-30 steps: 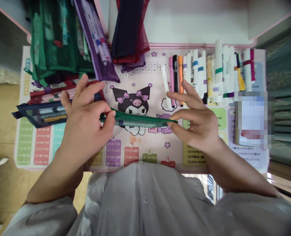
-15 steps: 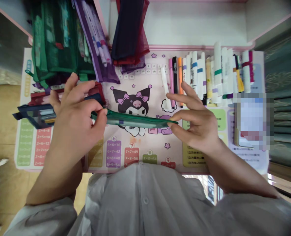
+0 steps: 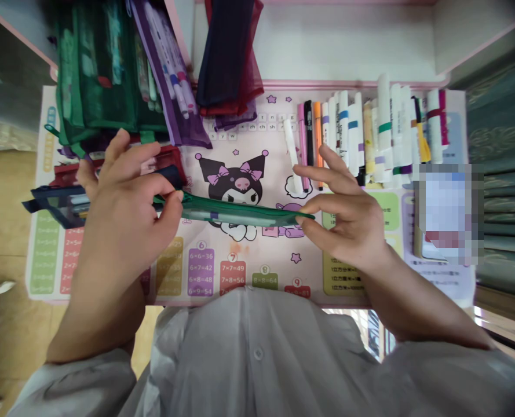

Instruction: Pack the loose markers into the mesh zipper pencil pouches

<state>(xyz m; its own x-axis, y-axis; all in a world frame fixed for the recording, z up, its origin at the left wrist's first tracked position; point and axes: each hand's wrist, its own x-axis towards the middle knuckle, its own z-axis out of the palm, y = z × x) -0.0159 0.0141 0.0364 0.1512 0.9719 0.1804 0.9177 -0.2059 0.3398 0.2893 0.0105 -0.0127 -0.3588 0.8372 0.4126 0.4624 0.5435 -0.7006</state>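
Observation:
A narrow green mesh zip pouch (image 3: 240, 214) is stretched level above the desk mat, with something pale showing through its side. My left hand (image 3: 127, 202) pinches the pouch's zip edge near its left end between thumb and forefinger, the other fingers raised. Whether a zip pull lies in that pinch is hidden. At the opposite end, my right hand (image 3: 348, 211) grips the pouch's corner between thumb and forefinger, its remaining fingers spread. Just beyond the right fingers a white marker (image 3: 292, 155) lies at a slant on the mat.
Markers (image 3: 365, 133) lie in a row at the back right, near a blurred-out device (image 3: 446, 214). Filled green pouches (image 3: 105, 75) and a purple pouch (image 3: 170, 69) are back left; dark blue and red pouches (image 3: 226, 58) hang over the shelf edge. A navy pouch (image 3: 57, 202) lies left.
My left hand has slid slightly left along the pouch's top edge, exposing a little more of it. My right hand stays at its corner.

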